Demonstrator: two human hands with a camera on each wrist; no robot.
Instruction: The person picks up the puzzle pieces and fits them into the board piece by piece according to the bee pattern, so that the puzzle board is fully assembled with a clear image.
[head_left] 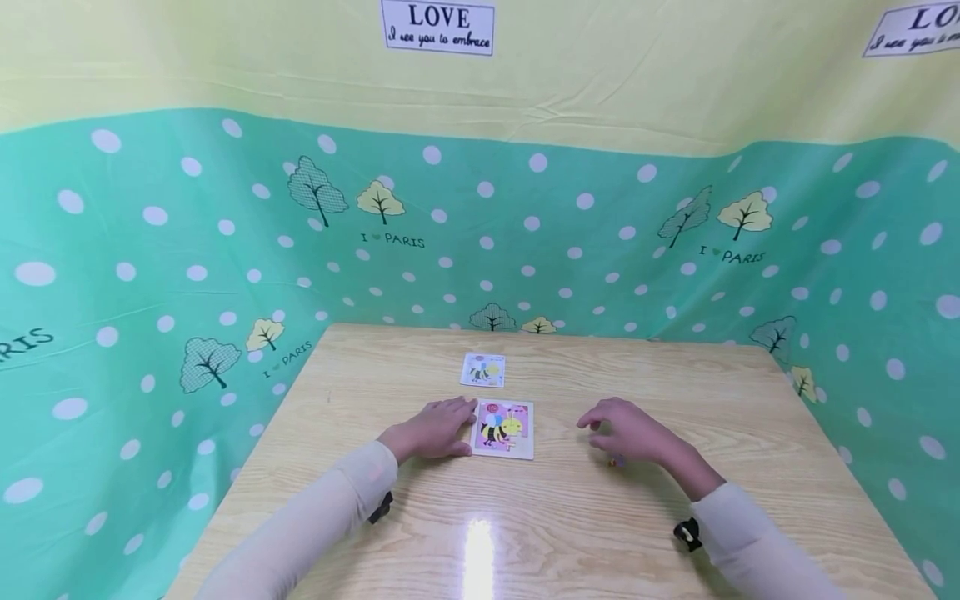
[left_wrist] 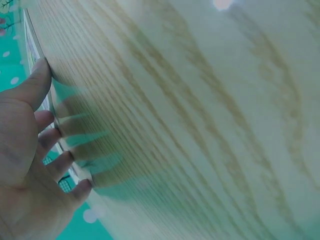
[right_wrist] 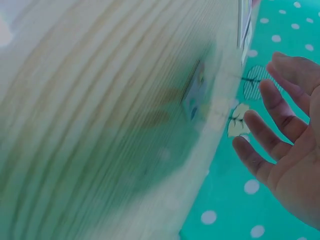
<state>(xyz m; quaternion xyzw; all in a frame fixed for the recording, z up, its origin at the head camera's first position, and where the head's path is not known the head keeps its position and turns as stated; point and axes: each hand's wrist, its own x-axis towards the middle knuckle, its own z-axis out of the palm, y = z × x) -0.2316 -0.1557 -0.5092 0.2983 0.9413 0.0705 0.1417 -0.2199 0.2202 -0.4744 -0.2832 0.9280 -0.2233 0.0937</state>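
A square picture board (head_left: 504,430) with a yellow-and-black bee on a pink ground lies mid-table. My left hand (head_left: 441,428) rests at its left edge, thumb near the front corner and fingers spread toward the back one. In the left wrist view the fingertips of the left hand (left_wrist: 37,145) touch the board's edge. To the right, my right hand (head_left: 626,429) hovers over the table with loosely bent fingers and nothing between them. Below it, mostly hidden in the head view, lies a small flat piece (right_wrist: 195,92) with coloured patches.
A smaller card (head_left: 482,370) with a pale bee picture lies behind the board. The wooden table (head_left: 360,367) backs onto a green dotted curtain (head_left: 525,225), which also hangs along both sides. Black straps (head_left: 687,534) circle the wrists.
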